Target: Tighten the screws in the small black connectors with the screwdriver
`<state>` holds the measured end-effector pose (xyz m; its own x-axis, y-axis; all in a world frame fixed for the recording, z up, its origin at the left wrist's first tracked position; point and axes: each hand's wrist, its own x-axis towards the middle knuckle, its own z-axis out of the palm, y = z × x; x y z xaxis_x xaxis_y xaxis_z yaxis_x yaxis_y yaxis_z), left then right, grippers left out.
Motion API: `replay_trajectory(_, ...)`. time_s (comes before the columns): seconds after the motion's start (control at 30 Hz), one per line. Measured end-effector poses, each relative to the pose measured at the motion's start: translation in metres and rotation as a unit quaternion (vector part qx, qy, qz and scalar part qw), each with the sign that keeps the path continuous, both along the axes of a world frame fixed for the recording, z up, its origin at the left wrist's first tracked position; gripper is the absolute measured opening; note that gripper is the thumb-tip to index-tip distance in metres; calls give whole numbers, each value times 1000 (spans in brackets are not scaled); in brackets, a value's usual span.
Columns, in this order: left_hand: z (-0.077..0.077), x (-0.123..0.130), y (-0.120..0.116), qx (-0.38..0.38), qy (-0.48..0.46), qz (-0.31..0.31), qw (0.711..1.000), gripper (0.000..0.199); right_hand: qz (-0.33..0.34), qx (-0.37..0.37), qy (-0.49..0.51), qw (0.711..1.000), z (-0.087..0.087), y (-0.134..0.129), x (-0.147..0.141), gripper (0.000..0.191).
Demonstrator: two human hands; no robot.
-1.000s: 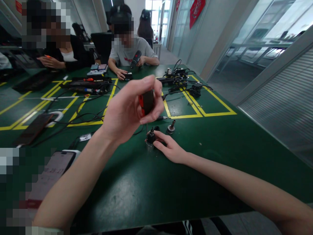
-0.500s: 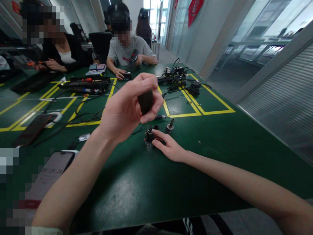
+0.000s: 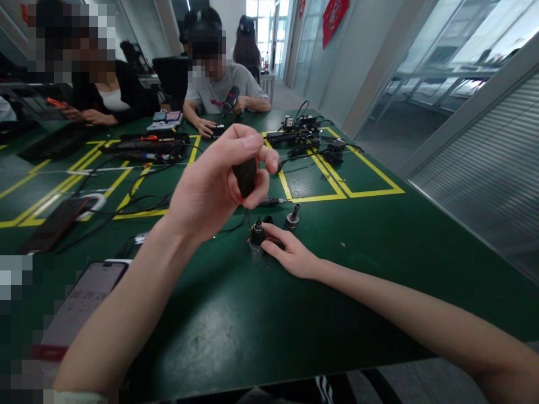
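My left hand (image 3: pixel 214 179) is closed around the dark handle of a screwdriver (image 3: pixel 245 178), held upright. Its thin shaft points down to the left side of a small black and metal cylindrical part (image 3: pixel 257 233) on the green table (image 3: pixel 269 325). From the right, my right hand (image 3: pixel 290 251) grips that part between thumb and fingers. Whether the screwdriver's tip sits in a screw is too small to tell. Just beyond my right hand stands a round metal piece with a stem (image 3: pixel 292 217).
A thin dark tool (image 3: pixel 273 202) lies behind the part. Black cables (image 3: pixel 303 134) are heaped at the back, and a tool tray (image 3: pixel 147 145) lies left of them. A phone (image 3: pixel 90 303) rests at the near left. Two people sit across the table, one holding a power drill (image 3: pixel 229 101).
My left hand and the screwdriver handle have shifted slightly left, and the fingers around the handle have changed position. My right hand keeps its grip on the part.
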<state>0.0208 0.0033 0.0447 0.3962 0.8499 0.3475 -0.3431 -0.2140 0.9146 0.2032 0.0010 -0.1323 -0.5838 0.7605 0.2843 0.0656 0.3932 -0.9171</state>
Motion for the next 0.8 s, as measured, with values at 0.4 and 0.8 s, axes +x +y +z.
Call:
replay_trajectory(0.4, 3, 5, -6, -49, -39, 0, 998, 18, -2, 10, -5, 1000, -2, 1, 0, 48)
replay_trajectory(0.8, 7, 5, -5, -47, -20, -22, 998, 50, 0, 16, 0, 1000, -1, 1, 1, 48)
